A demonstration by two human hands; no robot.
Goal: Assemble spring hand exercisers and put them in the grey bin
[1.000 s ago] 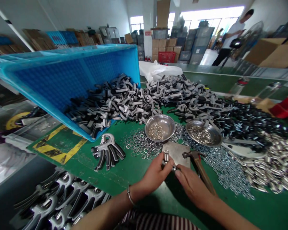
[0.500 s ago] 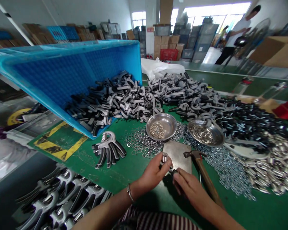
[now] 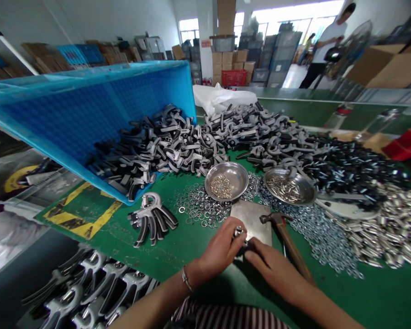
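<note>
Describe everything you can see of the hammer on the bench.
The hammer has a dark, metal-looking claw head and a brown handle that looks wooden and worn. It lies on the green table, its head overlapping the right edge of the flat metal plate in this view; contact there is unclear. The handle slants back toward the person, its lower end beside the right forearm. Neither the left hand nor right hand holds it.
</note>
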